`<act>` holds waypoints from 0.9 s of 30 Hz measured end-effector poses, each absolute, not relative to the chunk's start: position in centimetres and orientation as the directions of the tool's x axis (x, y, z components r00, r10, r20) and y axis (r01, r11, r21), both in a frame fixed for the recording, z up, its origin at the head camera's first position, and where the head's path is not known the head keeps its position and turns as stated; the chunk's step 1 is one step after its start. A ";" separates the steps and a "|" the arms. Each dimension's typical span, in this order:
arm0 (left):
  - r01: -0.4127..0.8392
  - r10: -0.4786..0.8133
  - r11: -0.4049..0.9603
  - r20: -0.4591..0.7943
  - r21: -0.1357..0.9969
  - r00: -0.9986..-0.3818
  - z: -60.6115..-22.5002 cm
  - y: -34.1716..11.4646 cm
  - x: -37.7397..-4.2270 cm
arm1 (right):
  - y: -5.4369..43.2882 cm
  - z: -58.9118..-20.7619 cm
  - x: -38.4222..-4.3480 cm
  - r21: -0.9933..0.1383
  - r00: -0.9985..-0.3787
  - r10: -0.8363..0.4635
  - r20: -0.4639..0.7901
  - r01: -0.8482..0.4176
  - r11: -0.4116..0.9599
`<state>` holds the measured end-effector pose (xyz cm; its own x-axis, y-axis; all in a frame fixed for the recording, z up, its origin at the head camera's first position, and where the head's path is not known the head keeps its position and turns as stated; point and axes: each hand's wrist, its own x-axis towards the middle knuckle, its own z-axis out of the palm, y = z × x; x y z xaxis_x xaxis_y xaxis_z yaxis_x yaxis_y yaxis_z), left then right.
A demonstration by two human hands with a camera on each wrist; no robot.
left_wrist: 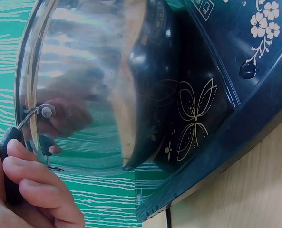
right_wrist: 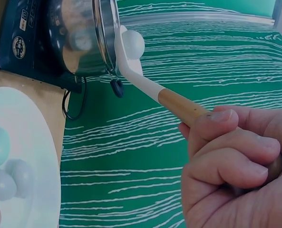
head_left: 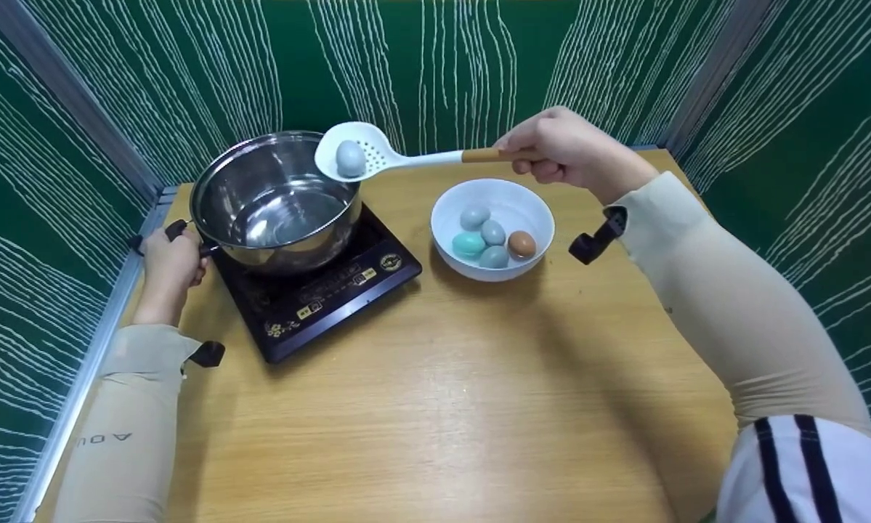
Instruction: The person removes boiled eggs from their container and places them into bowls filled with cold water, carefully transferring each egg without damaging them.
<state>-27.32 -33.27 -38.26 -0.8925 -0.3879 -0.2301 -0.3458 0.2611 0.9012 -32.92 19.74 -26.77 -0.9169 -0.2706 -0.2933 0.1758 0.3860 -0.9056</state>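
Note:
My right hand (head_left: 562, 151) grips the wooden handle of a white slotted spoon (head_left: 435, 158). A pale blue egg (head_left: 351, 157) lies in the spoon's perforated bowl, level with the right rim of a steel pot (head_left: 282, 248). In the right wrist view, curled fingers (right_wrist: 231, 156) wrap the handle. My left hand (head_left: 171, 260) holds the pot's black side handle (left_wrist: 10, 166). Inside the pot the shiny bottom shows, with no egg visible. Right of the pot, a white bowl (head_left: 446, 254) contains several pale blue eggs, a turquoise egg (head_left: 468, 245) and a brown egg (head_left: 521, 244).
Under the pot sits a black induction cooktop (head_left: 341, 309) with gold markings. Both stand on a wooden table (head_left: 435, 414). Green walls (head_left: 435, 73) with white streaks enclose the back and sides. A cable (right_wrist: 83, 107) hangs behind the cooktop.

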 end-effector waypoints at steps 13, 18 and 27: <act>-0.330 -0.401 0.258 -0.210 0.908 -0.892 -38.3 -33.2 -27.4 | 23.4 -26.9 -31.6 -0.912 -0.928 -0.207 -0.310 0.229 0.341; -0.332 -0.397 0.267 -0.210 0.905 -0.894 -38.3 -33.2 -27.4 | 25.0 -27.2 -31.0 -0.912 -0.930 -0.191 -0.314 0.240 0.333; -0.349 -0.380 0.290 -0.227 0.891 -0.896 -38.2 -33.1 -27.3 | 27.5 -28.8 -30.1 -0.905 -0.932 -0.168 -0.322 0.250 0.344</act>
